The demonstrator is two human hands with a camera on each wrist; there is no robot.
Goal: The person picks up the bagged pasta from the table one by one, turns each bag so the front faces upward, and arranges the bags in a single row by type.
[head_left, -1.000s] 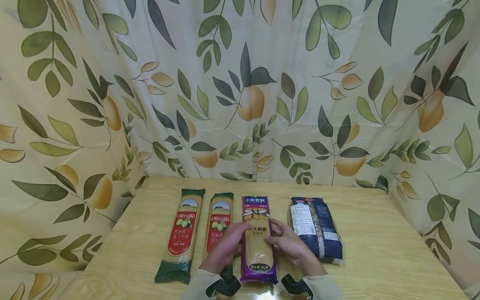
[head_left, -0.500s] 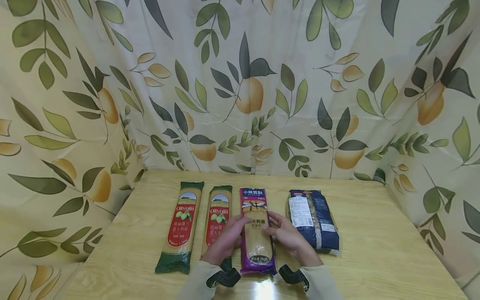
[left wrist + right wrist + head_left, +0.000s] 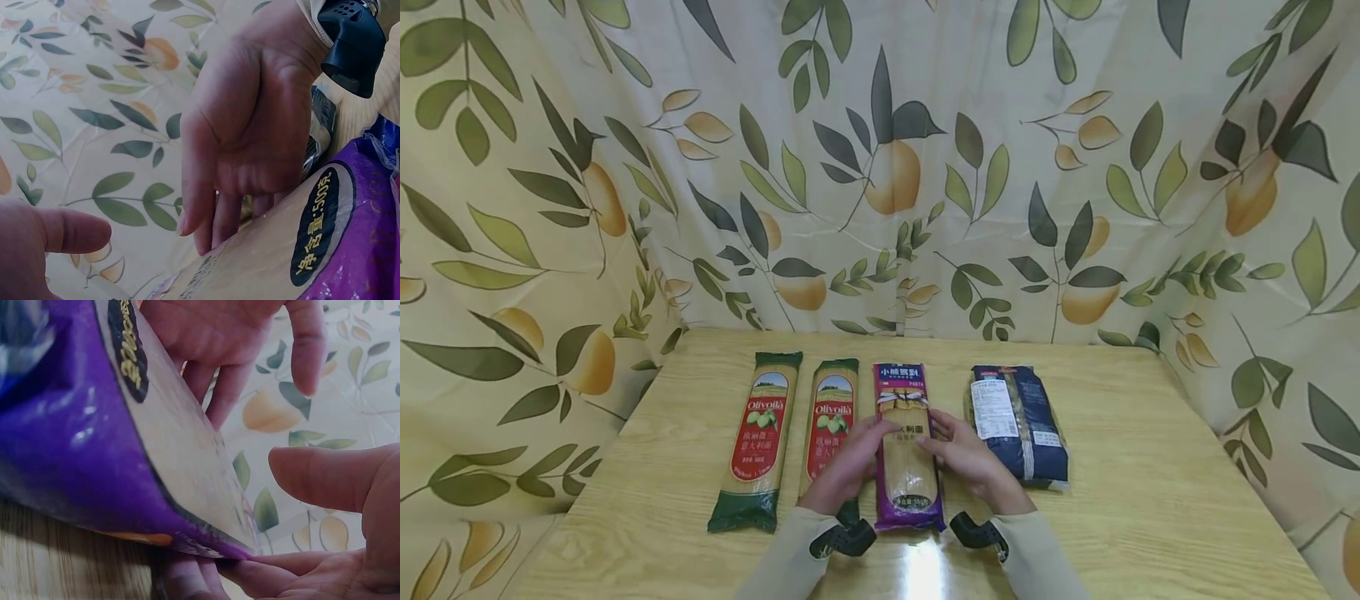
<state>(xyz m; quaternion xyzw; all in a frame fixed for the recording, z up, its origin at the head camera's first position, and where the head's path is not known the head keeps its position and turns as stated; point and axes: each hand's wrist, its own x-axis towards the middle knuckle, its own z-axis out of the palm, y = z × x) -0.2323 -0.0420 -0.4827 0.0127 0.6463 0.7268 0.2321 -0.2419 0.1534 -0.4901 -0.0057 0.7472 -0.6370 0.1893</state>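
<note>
I am seeing an Olivoilà spaghetti packet (image 3: pixel 758 433) lying far left | a second Olivoilà packet (image 3: pixel 832 408) lying partly under the left hand (image 3: pixel 852 463), which is resting wide, thumb apart | a purple pasta packet (image 3: pixel 913 475) lying centrally on the wooden table (image 3: pixel 1138 467), between both hands | the right hand (image 3: pixel 976 462) resting wide, fingers touching its side | a navy packet (image 3: pixel 1028 427) lying right.

Inner Olivoilà packet (image 3: pixel 831 417) partly hidden behind the left hand (image 3: pixel 853 463).

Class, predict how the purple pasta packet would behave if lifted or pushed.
The purple pasta packet is likely fairly stiff, since it looks well filled and lies straight. Its shiny wrapper may feel slippery. Being broad and flattish, it would probably slide rather than roll.
</note>
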